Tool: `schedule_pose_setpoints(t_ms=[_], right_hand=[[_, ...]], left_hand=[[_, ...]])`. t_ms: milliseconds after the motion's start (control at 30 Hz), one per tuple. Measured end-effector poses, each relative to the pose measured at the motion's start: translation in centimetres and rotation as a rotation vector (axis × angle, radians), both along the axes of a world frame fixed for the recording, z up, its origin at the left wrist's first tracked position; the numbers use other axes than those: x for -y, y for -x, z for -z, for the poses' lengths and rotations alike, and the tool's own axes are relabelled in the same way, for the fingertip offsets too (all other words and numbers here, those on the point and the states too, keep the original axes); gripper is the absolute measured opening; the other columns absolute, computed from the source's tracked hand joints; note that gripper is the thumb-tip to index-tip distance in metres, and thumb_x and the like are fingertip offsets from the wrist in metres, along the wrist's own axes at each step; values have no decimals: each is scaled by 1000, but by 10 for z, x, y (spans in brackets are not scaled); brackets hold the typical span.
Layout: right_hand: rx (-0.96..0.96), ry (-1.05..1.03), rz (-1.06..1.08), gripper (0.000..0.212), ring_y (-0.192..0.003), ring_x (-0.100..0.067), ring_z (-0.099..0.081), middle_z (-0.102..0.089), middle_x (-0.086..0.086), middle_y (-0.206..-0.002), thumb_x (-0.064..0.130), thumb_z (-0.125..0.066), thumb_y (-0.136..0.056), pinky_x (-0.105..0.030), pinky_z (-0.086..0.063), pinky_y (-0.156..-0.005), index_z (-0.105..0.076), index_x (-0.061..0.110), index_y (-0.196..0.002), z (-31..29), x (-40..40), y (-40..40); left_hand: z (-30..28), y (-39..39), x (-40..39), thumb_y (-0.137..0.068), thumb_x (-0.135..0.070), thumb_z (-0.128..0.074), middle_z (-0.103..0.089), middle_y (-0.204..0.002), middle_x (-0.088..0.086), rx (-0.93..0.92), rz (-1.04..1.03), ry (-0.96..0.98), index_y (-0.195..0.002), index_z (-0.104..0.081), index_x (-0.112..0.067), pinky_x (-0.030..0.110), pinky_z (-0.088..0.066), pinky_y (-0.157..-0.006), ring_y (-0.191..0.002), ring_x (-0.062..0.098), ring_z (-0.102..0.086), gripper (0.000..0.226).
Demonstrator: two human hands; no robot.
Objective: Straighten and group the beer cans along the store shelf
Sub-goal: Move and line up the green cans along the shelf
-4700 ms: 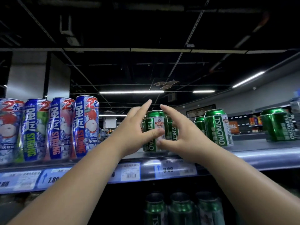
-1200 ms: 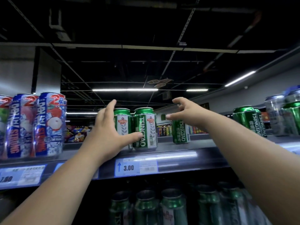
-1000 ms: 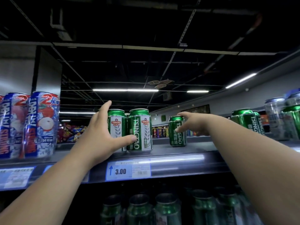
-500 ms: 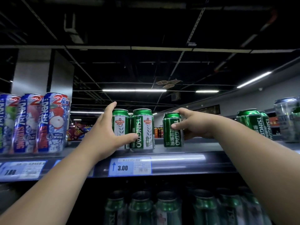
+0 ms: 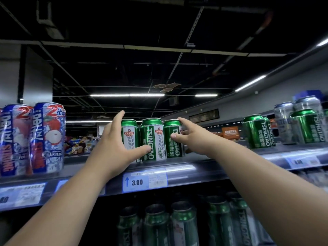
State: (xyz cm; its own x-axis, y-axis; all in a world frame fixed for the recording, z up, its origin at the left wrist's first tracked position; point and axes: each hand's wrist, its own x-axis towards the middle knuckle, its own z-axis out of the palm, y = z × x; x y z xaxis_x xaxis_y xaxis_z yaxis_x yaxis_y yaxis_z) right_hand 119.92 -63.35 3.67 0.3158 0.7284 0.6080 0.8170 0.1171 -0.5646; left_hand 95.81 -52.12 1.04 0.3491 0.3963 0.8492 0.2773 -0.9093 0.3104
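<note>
Three green Tsingtao cans stand side by side on the grey shelf (image 5: 204, 167): a left can (image 5: 129, 134), a middle can (image 5: 154, 139) and a right can (image 5: 173, 139). My left hand (image 5: 113, 148) cups the left can, fingers up its far side and thumb across the foot of the middle can. My right hand (image 5: 191, 135) grips the right can, thumb on its front and fingers round its right side. More green cans (image 5: 257, 132) stand apart at the right.
Tall blue fruit-print cans (image 5: 48, 137) stand at the left of the shelf. Silver cans (image 5: 284, 125) are stacked at the far right. A 3.00 price tag (image 5: 144, 181) hangs on the shelf lip. Green cans (image 5: 184, 224) fill the shelf below.
My right hand took a lone green can and slid it left until it stands against the middle can. My left hand stayed on the left pair.
</note>
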Motion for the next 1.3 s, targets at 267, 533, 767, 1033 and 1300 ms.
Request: schedule_pose_setpoints(t_ms=[267,533,767,1033,1300], right_hand=[[160,-315,216,75,-129,-13,-48,-52,4,-144,43,-79,-84,-33,-42,-98,-41,37,-148,9,84,-29],[133,-399,553,66,-131,-26,-43,-48,-3,-142,37,-76,-86,-42,-40,-104,-47,29,-144,17,149,-108],[72,-182,439,86,-121,-27,-53,-45,-10,-151,46,-79,-83,-35,-41,-89,-31,33,-154,25,151,-154],[131,-131,528,85,-82,-27,-64,-53,-20,-136,47,-73,-89,-36,-50,-63,-18,30,-152,10,129,-167],[185,-248,418,75,-73,-17,-57,-58,-10,-115,44,-77,-86,-37,-50,-60,-37,30,-148,1,107,-132]], left_hand=[[1,-2,0,-48,-97,-53,-15,-157,-11,4,-78,-100,-149,-7,-50,56,-35,-105,-141,28,-29,120],[13,-70,74,-73,-65,-48,-43,-146,17,-25,-196,-552,-143,-46,-20,55,-24,-110,-137,38,-32,83],[11,-193,141,-82,-63,-42,-33,-153,-3,-269,-91,-490,-150,-26,-35,41,-16,-116,-140,19,-24,75],[12,-198,131,-83,-63,-42,-35,-150,-3,-188,-132,-392,-148,-30,-33,43,-23,-115,-138,19,-25,72],[7,-122,98,-82,-59,-44,-36,-151,4,-110,-303,-392,-147,-38,-28,44,-19,-116,-141,24,-24,72]])
